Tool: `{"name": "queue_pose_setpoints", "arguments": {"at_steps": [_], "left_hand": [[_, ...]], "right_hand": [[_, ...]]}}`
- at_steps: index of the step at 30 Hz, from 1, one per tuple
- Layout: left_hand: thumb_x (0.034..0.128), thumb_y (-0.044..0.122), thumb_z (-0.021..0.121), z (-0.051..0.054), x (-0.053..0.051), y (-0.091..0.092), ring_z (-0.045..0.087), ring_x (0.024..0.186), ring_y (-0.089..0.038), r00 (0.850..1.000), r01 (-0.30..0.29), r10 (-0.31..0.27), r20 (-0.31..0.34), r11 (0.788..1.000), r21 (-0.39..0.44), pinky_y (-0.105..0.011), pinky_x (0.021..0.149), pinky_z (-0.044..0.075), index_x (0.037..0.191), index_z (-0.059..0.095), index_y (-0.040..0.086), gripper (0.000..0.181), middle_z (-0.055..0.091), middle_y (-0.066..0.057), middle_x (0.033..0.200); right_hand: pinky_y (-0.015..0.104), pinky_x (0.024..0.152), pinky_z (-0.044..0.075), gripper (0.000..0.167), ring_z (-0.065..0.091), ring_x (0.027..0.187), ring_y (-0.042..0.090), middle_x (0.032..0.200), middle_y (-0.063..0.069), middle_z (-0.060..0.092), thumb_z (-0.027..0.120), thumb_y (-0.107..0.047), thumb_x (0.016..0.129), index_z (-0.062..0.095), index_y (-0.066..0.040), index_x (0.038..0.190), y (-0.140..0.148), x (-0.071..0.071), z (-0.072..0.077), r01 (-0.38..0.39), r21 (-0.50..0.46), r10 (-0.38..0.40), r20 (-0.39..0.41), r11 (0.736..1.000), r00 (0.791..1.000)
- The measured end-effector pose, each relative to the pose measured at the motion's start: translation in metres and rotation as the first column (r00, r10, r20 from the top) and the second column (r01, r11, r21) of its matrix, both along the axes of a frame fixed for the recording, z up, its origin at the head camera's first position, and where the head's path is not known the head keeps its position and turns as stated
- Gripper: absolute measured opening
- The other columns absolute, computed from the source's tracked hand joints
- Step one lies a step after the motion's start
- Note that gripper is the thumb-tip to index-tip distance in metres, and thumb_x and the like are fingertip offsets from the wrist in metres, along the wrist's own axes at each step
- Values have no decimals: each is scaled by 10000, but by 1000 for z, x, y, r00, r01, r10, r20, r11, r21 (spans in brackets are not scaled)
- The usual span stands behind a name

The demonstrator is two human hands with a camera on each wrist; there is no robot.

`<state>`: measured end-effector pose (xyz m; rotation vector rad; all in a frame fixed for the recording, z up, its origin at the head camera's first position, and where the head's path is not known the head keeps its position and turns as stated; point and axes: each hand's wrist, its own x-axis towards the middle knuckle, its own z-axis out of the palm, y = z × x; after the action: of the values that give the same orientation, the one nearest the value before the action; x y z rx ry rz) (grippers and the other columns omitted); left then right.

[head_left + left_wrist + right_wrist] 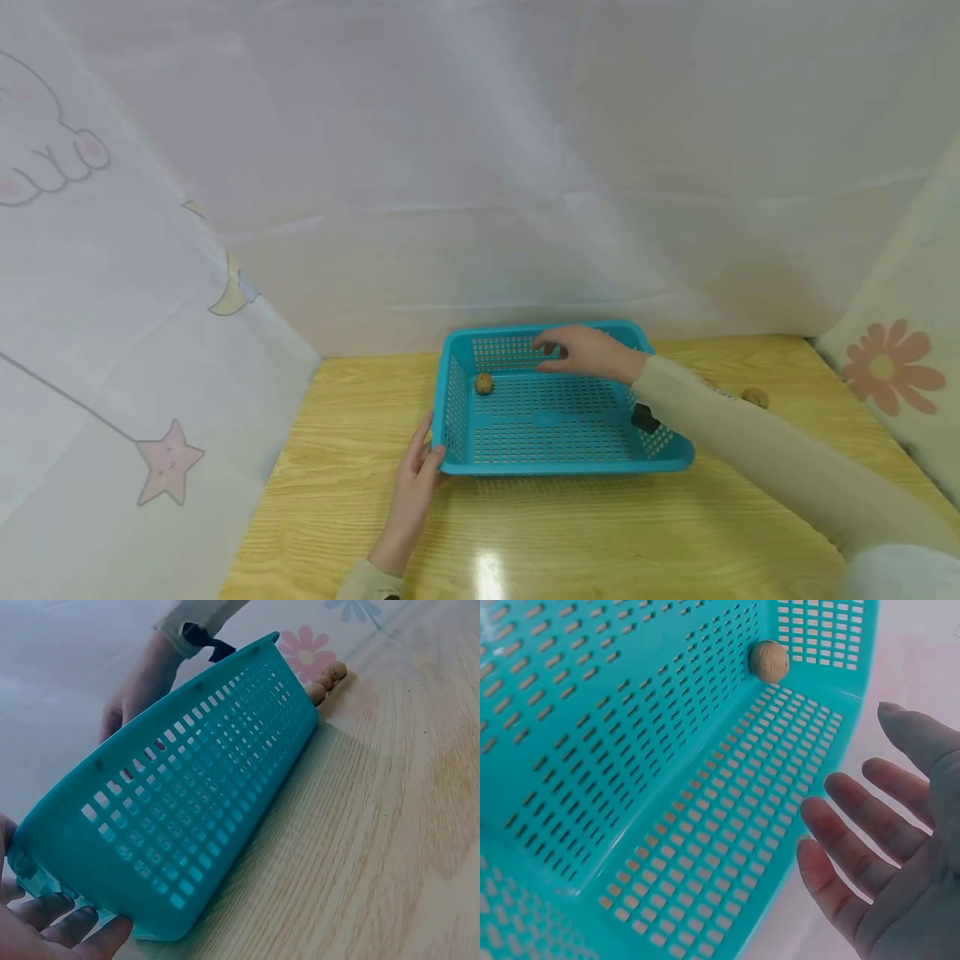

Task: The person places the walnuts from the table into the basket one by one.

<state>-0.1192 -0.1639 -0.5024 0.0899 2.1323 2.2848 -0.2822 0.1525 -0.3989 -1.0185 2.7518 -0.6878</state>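
A blue perforated plastic basket (562, 468) sits on the wooden table. My left hand (415, 482) holds its near left corner, thumb at the rim; in the left wrist view the fingers (105, 941) lie against the corner. One walnut (483, 383) lies inside, toward the far left; the right wrist view also shows this walnut (769, 661) in a corner. Over the basket, my right hand (588, 350) hovers with relaxed, spread fingers (870, 814) and nothing in them, apart from the walnut.
Beyond the basket's right side, partly behind the right sleeve, a walnut (755, 397) rests on the table, with more walnuts (328, 679) in the left wrist view. A dark strap (645, 418) hangs at the right sleeve. Printed cloth (480, 208) walls the table's back and sides.
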Motion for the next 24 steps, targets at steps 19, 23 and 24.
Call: {"name": "queue_pose_setpoints", "arguments": {"at_steps": [19,23,24], "left_hand": [[1128,208,456,-2,-1,0,514,1360,-487,1000,7,-7,-13,1000,2,-493,1052,518,1681,189,138,618,428,-315,1558],[1130,195,448,-2,-1,0,497,1373,-491,1000,11,-11,-17,1000,5,-484,1052,518,1682,192,154,610,416,-313,1568],[1130,192,446,-2,-1,1,498,1372,-492,1000,12,-12,-17,1000,3,-482,1050,520,1682,190,152,610,417,-312,1568]], "right_hand": [[348,773,561,378,661,958,150,1218,30,717,759,-239,975,693,-88,1316,103,46,5,84,-110,-91,-62,990,994],[364,782,566,357,666,965,190,1236,89,718,761,-214,971,701,-77,1296,124,54,1,97,-128,-109,-90,987,990],[359,785,567,354,669,965,197,1241,104,717,761,-199,970,701,-67,1293,130,56,-1,98,-134,-111,-94,986,989]]}}
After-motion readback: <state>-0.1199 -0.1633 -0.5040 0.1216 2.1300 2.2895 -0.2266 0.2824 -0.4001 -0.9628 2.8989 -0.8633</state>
